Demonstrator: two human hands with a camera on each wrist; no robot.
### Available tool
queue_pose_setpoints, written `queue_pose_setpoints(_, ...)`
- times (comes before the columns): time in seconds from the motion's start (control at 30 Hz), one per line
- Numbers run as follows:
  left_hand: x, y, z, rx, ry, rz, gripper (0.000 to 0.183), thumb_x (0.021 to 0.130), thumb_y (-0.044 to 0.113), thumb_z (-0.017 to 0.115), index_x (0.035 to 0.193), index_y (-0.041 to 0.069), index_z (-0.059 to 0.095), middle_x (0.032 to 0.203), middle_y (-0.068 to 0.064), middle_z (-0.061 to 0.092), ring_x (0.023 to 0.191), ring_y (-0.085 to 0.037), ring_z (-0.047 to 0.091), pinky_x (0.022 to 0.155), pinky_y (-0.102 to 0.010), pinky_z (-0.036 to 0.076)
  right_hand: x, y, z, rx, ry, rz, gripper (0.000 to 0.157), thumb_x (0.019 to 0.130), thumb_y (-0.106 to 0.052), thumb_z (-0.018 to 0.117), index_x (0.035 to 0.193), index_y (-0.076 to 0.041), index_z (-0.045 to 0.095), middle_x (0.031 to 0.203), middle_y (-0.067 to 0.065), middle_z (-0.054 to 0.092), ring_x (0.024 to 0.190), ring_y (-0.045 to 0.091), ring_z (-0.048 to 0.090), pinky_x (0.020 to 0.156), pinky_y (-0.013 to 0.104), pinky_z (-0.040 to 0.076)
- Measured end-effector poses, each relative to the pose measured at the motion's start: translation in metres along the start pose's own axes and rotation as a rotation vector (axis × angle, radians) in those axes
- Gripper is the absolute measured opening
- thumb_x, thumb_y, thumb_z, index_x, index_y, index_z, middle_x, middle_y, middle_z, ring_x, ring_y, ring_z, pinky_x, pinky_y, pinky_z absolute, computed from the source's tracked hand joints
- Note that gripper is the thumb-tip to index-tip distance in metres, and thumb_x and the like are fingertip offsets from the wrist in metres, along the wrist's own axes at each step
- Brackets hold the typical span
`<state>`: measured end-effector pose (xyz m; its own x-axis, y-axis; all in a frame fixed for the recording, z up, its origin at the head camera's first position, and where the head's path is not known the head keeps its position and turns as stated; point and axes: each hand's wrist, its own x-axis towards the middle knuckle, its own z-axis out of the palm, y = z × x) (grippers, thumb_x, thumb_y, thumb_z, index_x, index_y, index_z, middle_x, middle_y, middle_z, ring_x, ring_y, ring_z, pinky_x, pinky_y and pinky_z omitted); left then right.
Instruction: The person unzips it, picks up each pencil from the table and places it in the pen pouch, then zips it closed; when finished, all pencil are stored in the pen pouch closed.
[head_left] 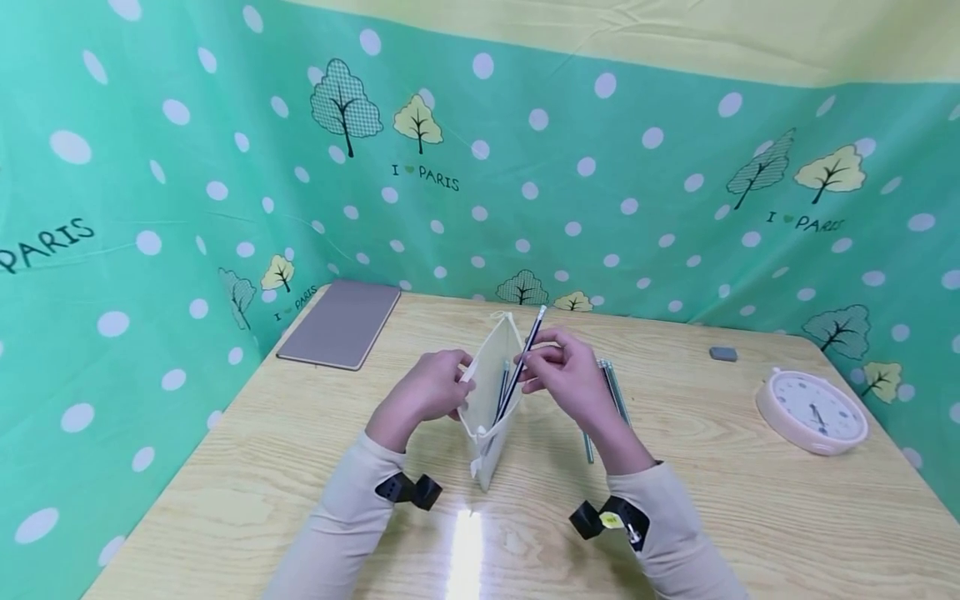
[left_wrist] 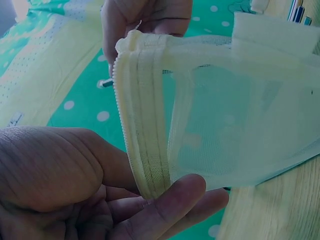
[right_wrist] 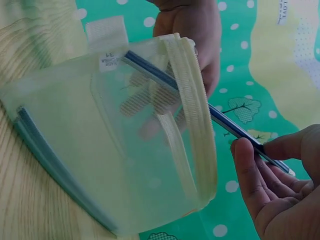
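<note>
A cream mesh zip pouch (head_left: 486, 392) stands on edge with its zipped mouth open. My left hand (head_left: 427, 387) grips one side of the rim, the thumb inside and fingers outside in the left wrist view. Between thumb and fingertips, my right hand (head_left: 564, 377) pinches a dark blue striped pencil (right_wrist: 231, 126) near its white-tipped end. The pencil slants through the mouth, its lower part showing through the mesh in the right wrist view. Other pencils (right_wrist: 55, 157) lie along the bottom inside the pouch. Several more pencils (head_left: 615, 387) rest on the table, partly hidden behind my right forearm.
A grey notebook (head_left: 343, 323) lies at the table's back left. Toward the right are a small grey eraser (head_left: 723, 354) and a round pink-rimmed clock (head_left: 813, 412) with its dial up. A green dotted curtain (head_left: 480, 200) hangs behind the wooden table (head_left: 720, 508).
</note>
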<state>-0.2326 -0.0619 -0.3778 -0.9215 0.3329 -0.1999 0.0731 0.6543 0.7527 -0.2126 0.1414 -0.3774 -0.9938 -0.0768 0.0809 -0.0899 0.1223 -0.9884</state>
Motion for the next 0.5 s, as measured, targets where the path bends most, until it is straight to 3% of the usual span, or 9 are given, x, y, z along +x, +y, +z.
queue_pose_setpoints(0.27,0.0009,0.0001,0.0018,0.024,-0.001,0.017,0.033,0.101,0.002,0.061,0.132,-0.007,0.060,0.104,-0.020,0.075,0.072,-0.022,0.075,0.064,-0.032,0.063,-0.0002,0.0030,0.0023,-0.038,-0.013,-0.018,0.020,0.099,0.005,0.060,0.116,0.013,0.056,0.101,0.030,0.073,0.070,0.013,0.072,0.063,0.028,0.063)
queue_pose_setpoints(0.5,0.0014,-0.0009,0.0021,0.018,-0.001,0.017,0.032,0.100,0.001,0.061,0.131,-0.007,0.062,0.102,-0.020,0.075,0.070,-0.022,0.074,0.062,-0.031,0.062,-0.0001,0.0068,0.0037,-0.192,-0.015,-0.067,0.022,0.097,0.003,0.065,0.117,0.011,0.060,0.097,0.026,0.075,0.069,0.023,0.073,0.059,0.034,0.062)
